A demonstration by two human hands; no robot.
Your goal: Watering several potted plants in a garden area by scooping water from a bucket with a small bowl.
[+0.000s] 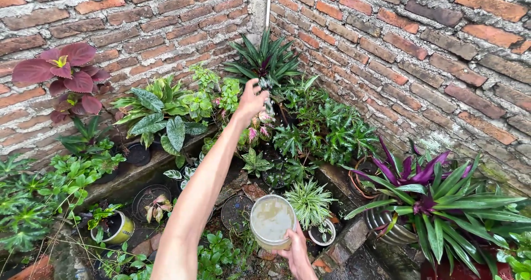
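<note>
Reaching far over the corner bed, the left hand closes around a small dark clump, seemingly plant material, just in front of the spiky green plant at the meeting of the two brick walls; what exactly the fingers pinch is too small to tell. The right hand grips the lower rim of a round translucent container, held low and near the body, tilted so that its cloudy inside faces the camera. Whether it holds liquid I cannot tell.

Risks, as I judge them: the left arm is fully stretched over a crowd of pots, so balance is thin, and a lean too far could press the forearm into the variegated leaves below or knock the small striped plant in its white pot just beside the container. The container is held by one edge only; if it carries water, its tilt could spill onto the wet ground, which looks slick already. A sharp tug with the left hand might tear healthy leaves along with the clump. The purple-leaved plant stands well apart on the right and seems out of harm's way.
</note>
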